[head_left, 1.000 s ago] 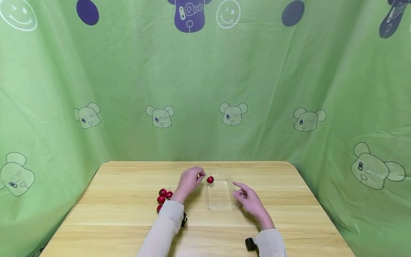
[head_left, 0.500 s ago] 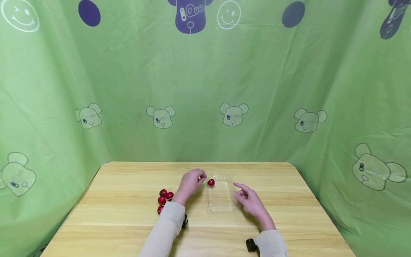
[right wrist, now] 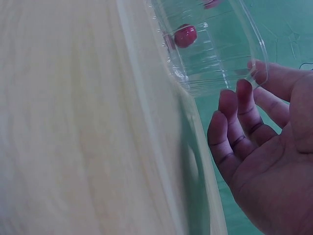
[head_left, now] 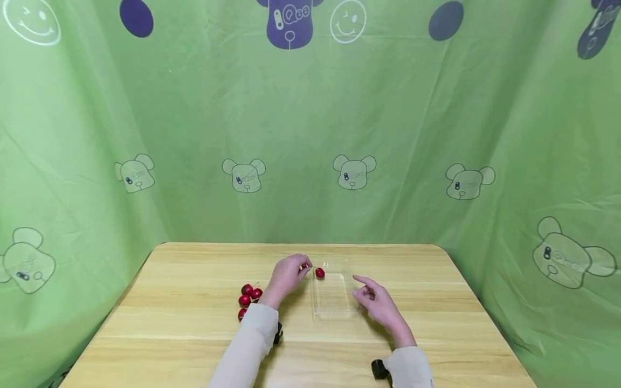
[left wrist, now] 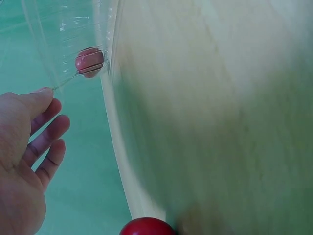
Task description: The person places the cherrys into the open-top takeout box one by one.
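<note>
My left hand [head_left: 289, 274] pinches the thin stem of a red cherry [head_left: 320, 273] between thumb and forefinger. The cherry is at the far left corner of a clear plastic box [head_left: 335, 299]; in the left wrist view the held cherry [left wrist: 89, 62] shows through the box's clear wall. On the box's right side, my right hand [head_left: 377, 304] holds the rim between thumb and a fingertip, the forefinger pointing out straight. Several more cherries [head_left: 245, 300] lie in a cluster left of my left forearm, partly hidden by the sleeve.
The wooden table [head_left: 170, 323] has rounded far corners. Green printed cloth [head_left: 301, 118] hangs behind it and at both sides. A black wrist device [head_left: 379, 369] sits by the right sleeve. In the right wrist view, a second red patch [right wrist: 210, 3] shows at the top edge.
The cherry on the stem has dipped, risen slightly and turned at the box's far left corner. Both hands have stayed nearly still.
</note>
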### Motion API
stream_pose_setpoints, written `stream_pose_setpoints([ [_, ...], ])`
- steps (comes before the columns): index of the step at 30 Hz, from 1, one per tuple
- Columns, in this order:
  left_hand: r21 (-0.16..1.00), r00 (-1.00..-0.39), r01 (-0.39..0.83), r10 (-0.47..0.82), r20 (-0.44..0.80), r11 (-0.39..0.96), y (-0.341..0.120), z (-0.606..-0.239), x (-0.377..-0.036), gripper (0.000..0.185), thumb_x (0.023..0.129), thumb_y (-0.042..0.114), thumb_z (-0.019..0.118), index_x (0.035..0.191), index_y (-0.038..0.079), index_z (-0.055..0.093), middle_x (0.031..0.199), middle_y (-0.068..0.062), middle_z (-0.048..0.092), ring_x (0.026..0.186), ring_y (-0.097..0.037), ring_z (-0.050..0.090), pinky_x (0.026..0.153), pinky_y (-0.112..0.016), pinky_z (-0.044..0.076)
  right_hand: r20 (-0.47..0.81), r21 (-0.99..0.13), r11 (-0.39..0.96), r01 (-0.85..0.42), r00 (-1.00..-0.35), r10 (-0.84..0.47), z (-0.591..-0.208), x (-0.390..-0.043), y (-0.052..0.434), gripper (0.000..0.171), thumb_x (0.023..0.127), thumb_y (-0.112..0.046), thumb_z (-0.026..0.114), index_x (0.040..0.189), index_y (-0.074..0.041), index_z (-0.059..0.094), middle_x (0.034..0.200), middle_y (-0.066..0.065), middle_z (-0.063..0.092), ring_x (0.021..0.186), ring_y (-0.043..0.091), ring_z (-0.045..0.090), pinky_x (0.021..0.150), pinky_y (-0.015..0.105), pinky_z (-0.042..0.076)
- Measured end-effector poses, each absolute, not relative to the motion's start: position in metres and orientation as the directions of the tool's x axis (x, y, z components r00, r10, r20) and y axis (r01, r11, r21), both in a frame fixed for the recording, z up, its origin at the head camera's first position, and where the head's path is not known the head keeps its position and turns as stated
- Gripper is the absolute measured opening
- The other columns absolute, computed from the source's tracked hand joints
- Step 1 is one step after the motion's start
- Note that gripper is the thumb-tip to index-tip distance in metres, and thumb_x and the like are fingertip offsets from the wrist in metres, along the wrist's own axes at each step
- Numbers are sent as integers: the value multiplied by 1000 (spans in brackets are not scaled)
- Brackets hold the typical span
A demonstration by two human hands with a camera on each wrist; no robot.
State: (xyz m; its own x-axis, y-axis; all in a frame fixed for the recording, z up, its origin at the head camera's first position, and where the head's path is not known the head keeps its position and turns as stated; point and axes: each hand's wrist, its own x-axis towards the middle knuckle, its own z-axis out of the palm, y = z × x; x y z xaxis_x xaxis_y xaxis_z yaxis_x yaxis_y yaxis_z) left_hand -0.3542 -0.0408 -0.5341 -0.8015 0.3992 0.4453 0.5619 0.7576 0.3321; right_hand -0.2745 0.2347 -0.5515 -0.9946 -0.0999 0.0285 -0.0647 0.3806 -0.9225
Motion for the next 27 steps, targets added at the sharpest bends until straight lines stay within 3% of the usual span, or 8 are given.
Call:
stream_pose_setpoints([
  [15, 354, -844, 513, 385, 374, 782, -75, -520, -347, 7, 97, 16, 73, 103, 15, 76, 96, 1, 75, 85, -16, 71, 76, -35, 58, 20, -922, 384, -55, -995, -95, -551, -275, 234, 52, 101, -12, 66, 151, -8, 51, 103, 21, 67, 81, 23, 61, 70, 28, 55],
  [27, 429, -914, 403, 333, 231, 808, -127, -518, -344, 13, 99, 18, 70, 110, 12, 75, 99, -2, 76, 86, -20, 70, 81, -43, 57, 7, -930, 363, -52, -992, -124, -520, -260, 227, 51, 102, -5, 63, 150, 4, 47, 106, 31, 63, 83, 32, 61, 70, 33, 56],
])
